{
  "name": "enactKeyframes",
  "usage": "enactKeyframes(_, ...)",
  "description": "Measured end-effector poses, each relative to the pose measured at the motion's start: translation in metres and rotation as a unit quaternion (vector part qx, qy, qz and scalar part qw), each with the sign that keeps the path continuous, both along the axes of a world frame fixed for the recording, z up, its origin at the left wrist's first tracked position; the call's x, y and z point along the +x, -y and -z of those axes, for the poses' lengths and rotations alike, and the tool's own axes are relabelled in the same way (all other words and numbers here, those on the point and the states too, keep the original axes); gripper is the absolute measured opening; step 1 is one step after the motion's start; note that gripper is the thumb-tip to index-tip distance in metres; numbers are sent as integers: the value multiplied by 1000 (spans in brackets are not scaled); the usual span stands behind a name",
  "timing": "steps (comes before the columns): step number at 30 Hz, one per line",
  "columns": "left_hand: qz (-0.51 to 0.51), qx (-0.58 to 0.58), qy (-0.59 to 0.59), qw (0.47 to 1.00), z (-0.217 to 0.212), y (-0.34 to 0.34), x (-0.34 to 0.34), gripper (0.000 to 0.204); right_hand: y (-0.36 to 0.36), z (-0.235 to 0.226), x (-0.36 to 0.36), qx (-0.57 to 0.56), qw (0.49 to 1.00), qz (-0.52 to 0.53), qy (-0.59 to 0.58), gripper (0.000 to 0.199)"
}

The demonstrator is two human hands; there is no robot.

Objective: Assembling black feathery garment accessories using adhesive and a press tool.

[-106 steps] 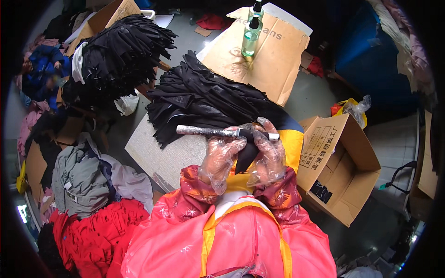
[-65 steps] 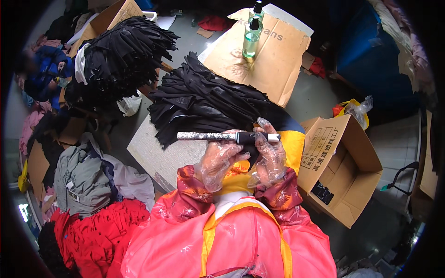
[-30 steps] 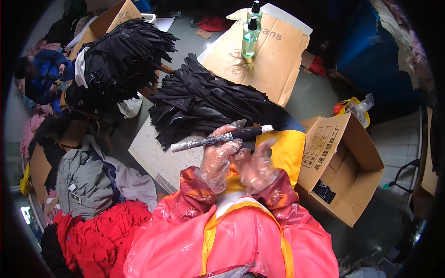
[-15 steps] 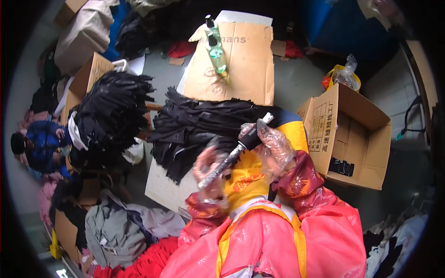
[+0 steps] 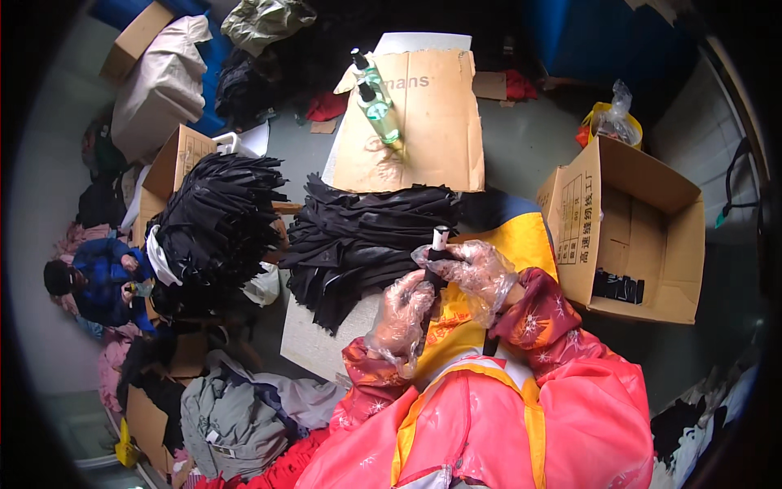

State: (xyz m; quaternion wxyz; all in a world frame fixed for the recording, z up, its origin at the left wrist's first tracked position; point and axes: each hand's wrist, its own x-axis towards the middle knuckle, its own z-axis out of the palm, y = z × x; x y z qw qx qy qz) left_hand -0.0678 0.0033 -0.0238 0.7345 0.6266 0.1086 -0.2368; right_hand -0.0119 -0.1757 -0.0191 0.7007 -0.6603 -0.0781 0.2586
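Both my hands wear clear plastic gloves and meet over my lap. My right hand (image 5: 482, 275) is closed around the upper part of a black fabric piece (image 5: 435, 279) fitted on a rod. The white rod tip (image 5: 441, 235) sticks up above the fingers. Just below and to the left, my left hand (image 5: 403, 314) is closed on the lower part of the same piece; the rod's shaft is mostly hidden there. Beyond the hands lies a thick pile of black fabric strips (image 5: 358, 240) on a white board (image 5: 314, 342).
Two green-tinted pump bottles (image 5: 380, 114) stand on a cardboard sheet (image 5: 444, 122) ahead. An open carton (image 5: 672, 212) with black pieces inside sits at right. Another heap of black strips (image 5: 216, 212) is at left, near a person in blue (image 5: 106, 277). Grey clothes (image 5: 224, 416) lie lower left.
The rod has turned from slanted to nearly upright. My left hand has moved up and right, close to my right hand, and the silver shaft is now largely covered.
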Motion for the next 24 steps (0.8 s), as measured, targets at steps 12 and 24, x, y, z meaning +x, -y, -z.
enactKeyframes(12,-9,-132,4,991,-8,41,13,28,1,73,-17,666,688,-53,-283,91)
enactKeyframes(24,-20,-96,-3,995,-5,57,18,32,27,74,-27,544,747,187,-334,98)
